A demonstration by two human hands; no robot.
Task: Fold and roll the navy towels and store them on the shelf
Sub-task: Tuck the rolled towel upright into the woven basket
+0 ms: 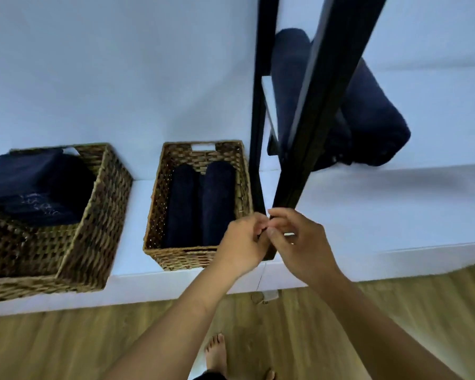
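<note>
Two rolled navy towels (374,119) lie on the black shelf (313,111) at the upper right, partly hidden by its frame bars. Two more rolled towels (200,204) lie side by side in the middle wicker basket (176,256). Folded navy towels (30,185) are stacked in the left wicker basket (93,229). My left hand (242,242) and my right hand (302,242) meet in front of the shelf's lower leg. Their fingers are curled and their fingertips touch. I see no towel in either hand.
Both baskets stand on a low white ledge (368,215) against a white wall. The black shelf frame rises from the ledge right behind my hands. Below is a wooden floor (66,346), where my bare foot (215,352) shows.
</note>
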